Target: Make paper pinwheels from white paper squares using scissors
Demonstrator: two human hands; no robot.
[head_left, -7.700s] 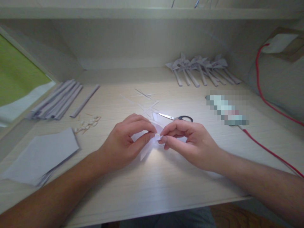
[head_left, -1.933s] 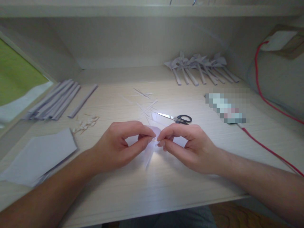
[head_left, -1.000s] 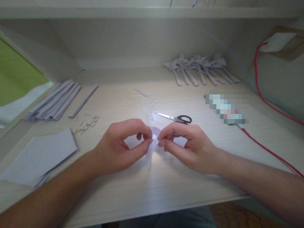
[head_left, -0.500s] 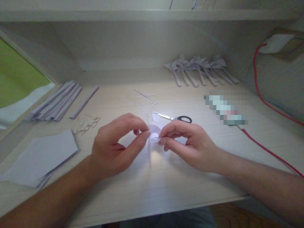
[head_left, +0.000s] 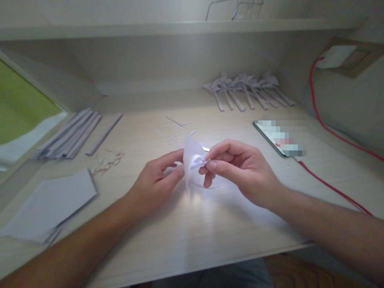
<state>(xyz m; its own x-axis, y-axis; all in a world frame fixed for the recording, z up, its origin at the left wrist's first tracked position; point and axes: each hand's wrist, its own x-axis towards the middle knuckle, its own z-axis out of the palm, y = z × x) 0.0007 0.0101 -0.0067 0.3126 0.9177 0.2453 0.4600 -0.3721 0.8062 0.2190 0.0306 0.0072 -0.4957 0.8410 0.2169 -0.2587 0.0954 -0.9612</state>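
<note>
"White folded paper: where was it?"

"Center of the dial, over the desk, pinched in the right hand."

"And the left hand?"

"At nine o'clock, thumb and forefinger slightly parted at the paper's edge; whether they gripped could not be told."

"Around it?"

"Paper pinwheels lay at one o'clock, flat sheets at eight."

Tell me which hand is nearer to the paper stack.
Left. The left hand is to the right of the paper stack; the right hand is farther right, across the curled paper from the left.
</note>
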